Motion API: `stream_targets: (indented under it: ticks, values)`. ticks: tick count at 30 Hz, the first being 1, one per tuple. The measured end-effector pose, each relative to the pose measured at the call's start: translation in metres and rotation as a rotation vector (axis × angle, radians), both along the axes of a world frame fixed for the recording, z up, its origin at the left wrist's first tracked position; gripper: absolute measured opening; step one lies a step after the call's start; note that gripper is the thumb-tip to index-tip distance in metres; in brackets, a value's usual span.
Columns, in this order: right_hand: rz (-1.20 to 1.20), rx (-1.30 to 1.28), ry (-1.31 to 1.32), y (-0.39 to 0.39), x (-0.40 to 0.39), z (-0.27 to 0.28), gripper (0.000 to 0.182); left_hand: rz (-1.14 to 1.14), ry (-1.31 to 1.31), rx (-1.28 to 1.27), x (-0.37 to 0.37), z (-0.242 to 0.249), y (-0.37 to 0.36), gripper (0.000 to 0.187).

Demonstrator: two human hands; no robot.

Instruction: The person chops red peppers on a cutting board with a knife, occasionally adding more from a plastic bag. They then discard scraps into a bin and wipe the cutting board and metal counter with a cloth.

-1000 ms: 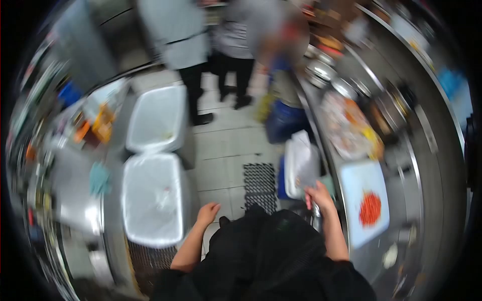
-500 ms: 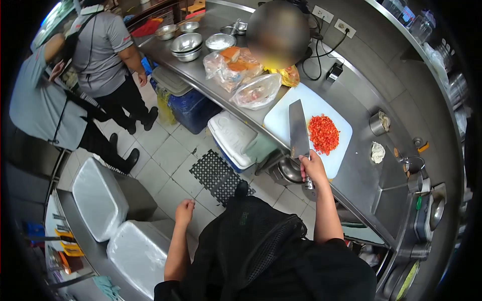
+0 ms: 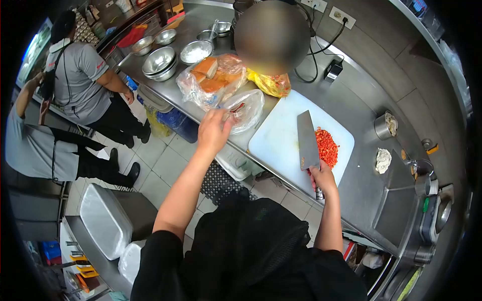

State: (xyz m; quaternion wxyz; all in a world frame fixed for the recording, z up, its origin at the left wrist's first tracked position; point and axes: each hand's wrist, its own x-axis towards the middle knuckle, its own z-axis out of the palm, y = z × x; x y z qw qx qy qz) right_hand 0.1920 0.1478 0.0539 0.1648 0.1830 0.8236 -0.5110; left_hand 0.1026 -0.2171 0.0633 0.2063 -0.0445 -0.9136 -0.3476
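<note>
My right hand point(image 3: 324, 179) is closed round the handle of a wide-bladed cleaver point(image 3: 308, 138). The blade lies over a white cutting board point(image 3: 275, 125), just left of a pile of chopped red pieces point(image 3: 327, 146). My left hand point(image 3: 215, 129) is at the near edge of a clear plastic bag point(image 3: 246, 113) with something reddish inside; its fingers are slightly apart and bent, and whether they touch the bag is unclear. Beyond it, a plastic bag holds orange-brown blocks point(image 3: 219, 80). A yellow bag point(image 3: 268, 84) sits between that bag and the board.
Metal bowls point(image 3: 159, 61) stand at the counter's far left. A metal cup point(image 3: 385, 125) and a white crumpled lump point(image 3: 383, 160) are right of the board, near a sink point(image 3: 396, 200). Two people point(image 3: 83, 83) stand at the left. A black charger point(image 3: 333, 70) lies behind the board.
My left hand has risen from low over the floor to the clear bag. My right hand and the cleaver have shifted slightly, with the blade now beside the red pile. The view has shifted.
</note>
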Motion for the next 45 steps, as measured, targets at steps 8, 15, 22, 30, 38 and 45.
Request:
stream_targets:
  ticks: [8, 15, 22, 30, 38, 45]
  values:
    - [-0.048, 0.096, 0.067, -0.011, 0.010, 0.000, 0.021, -0.477, 0.025, -0.355, -0.011, -0.070, 0.022, 0.010]
    - [-0.019, 0.217, 0.054, -0.020, 0.008, 0.007, 0.023, -0.592, 0.016, -0.363, -0.016, -0.044, 0.029, 0.009]
    - [-0.062, 0.318, 0.028, -0.032, 0.009, -0.002, 0.025, -0.713, -0.290, -0.230, -0.063, -0.033, -0.002, 0.012]
    - [0.038, 0.670, 0.190, -0.046, 0.011, -0.021, 0.026, -0.388, -0.393, -0.513, -0.076, 0.012, -0.032, 0.030]
    - [-0.015, 0.645, -0.007, -0.062, 0.007, 0.001, 0.037, -0.622, -0.428, -0.643, -0.111, -0.031, -0.008, 0.031]
    - [-0.018, 0.568, -0.008, -0.051, 0.006, -0.003, 0.036, -0.716, -0.201, -0.220, -0.051, -0.056, 0.041, 0.032]
